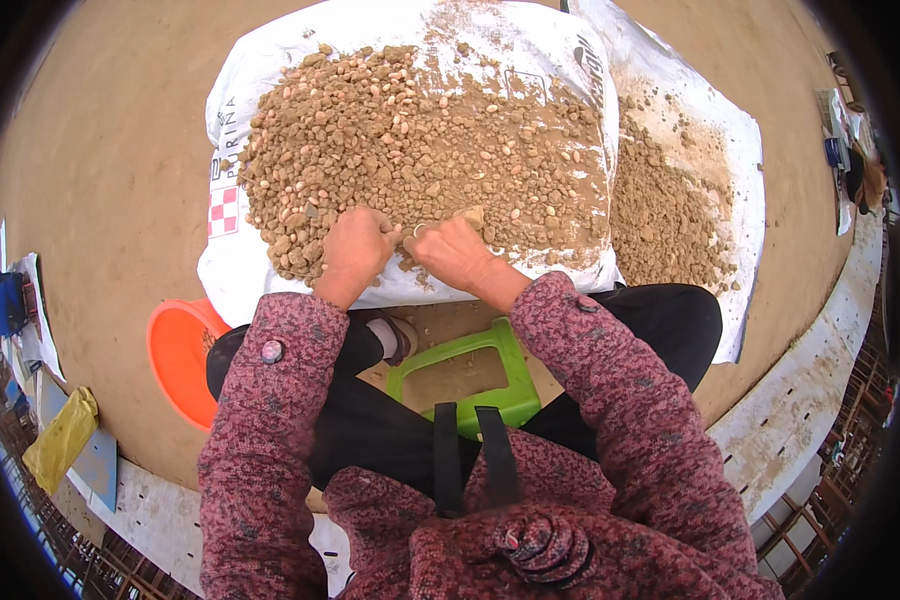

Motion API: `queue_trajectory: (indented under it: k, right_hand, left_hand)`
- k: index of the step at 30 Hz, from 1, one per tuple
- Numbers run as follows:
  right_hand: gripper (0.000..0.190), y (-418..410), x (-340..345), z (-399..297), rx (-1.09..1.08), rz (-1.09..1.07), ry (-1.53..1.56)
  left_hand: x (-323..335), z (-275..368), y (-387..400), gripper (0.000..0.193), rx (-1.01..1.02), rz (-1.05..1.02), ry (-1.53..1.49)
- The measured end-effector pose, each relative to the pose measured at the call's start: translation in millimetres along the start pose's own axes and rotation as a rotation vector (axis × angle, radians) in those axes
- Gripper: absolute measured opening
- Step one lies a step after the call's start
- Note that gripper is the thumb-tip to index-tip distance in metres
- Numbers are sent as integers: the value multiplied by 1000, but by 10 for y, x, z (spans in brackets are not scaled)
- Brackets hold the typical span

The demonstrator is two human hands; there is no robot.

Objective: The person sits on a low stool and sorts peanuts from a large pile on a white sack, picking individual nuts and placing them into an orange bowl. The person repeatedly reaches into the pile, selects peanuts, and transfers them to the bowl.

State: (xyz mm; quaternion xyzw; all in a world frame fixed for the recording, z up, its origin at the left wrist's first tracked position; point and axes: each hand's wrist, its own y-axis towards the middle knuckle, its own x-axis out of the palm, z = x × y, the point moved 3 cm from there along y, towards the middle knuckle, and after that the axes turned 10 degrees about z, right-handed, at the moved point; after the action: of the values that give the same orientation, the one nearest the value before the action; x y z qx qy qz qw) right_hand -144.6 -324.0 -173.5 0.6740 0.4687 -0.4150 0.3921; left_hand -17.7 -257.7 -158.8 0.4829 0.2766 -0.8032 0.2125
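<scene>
Soil clods [330, 142] mixed with pale pink kernels [442, 102], apparently peanuts, cover a white Purina sack [285, 37] in front of me. At the pile's near edge, my left hand [358, 244] has its fingers bent and drawn together. My right hand [450, 253], with a ring on one finger, meets it almost fingertip to fingertip. Whether either hand pinches something small cannot be made out, since the fingertips are partly hidden. A larger tan clod [471, 217] lies right beside the right hand's knuckles. Kernels are thicker on the left of the pile than on the right.
An orange bucket [180, 360] stands by my left knee. Between my legs is a green plastic stool [514, 382]. To the right, another white sheet or sack [742, 172] bears finer soil [660, 202]. A yellow bag [64, 439] lies at far left, near metal planks [157, 510].
</scene>
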Motion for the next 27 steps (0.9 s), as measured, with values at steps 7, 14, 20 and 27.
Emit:
queue_trajectory:
  k: [7, 14, 20, 27]
  right_hand:
    - [15, -218, -170, 266, 750, 112, 1129]
    - [15, -372, 154, -24, 401, 200, 387]
    - [16, -420, 259, -104, 263, 194, 158]
    - [19, -441, 258, 53, 731, 218, 1064]
  left_hand:
    - [51, 45, 39, 19, 32, 10, -173]
    - [-123, -34, 194, 18, -273, -534, -1453]
    - [-302, -141, 265, 31, -355, -532, -1711]
    - [-335, -229, 226, 27, -172, -112, -855]
